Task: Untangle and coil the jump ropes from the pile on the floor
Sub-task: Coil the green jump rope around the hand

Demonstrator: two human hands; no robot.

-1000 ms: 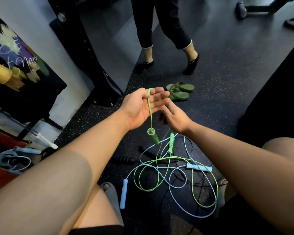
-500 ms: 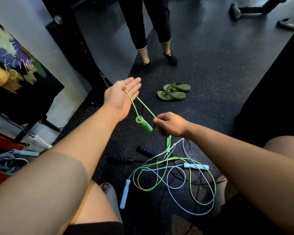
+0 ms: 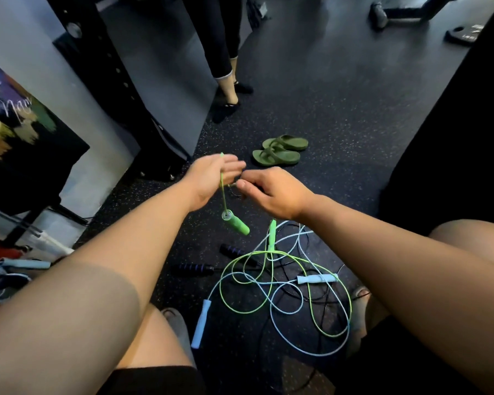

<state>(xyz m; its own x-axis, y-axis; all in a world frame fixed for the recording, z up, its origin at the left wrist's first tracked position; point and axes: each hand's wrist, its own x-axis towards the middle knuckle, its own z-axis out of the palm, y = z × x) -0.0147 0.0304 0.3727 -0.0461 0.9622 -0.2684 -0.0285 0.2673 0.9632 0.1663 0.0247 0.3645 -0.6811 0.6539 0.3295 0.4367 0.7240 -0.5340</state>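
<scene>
A green jump rope (image 3: 285, 259) lies tangled on the dark floor with a light blue rope (image 3: 271, 306) and a black rope with purple-banded handles (image 3: 193, 267). My left hand (image 3: 211, 178) is raised above the pile with green cord looped over it, and one green handle (image 3: 237, 223) dangles below it. My right hand (image 3: 274, 192) is closed on the green cord just right of the left hand. The second green handle (image 3: 272, 233) hangs below my right wrist. Blue handles lie at the pile's front left (image 3: 200, 323) and right (image 3: 317, 278).
Green flip-flops (image 3: 280, 151) lie just beyond my hands. A person's legs (image 3: 226, 67) stand further back by a dark rack post (image 3: 111, 67). Another coiled rope (image 3: 9, 273) rests at the far left. My knees frame the pile on both sides.
My right hand has come up from beside the pile to meet my left hand, bringing green cord with it. The dangling green handle has swung. The person behind has stepped left.
</scene>
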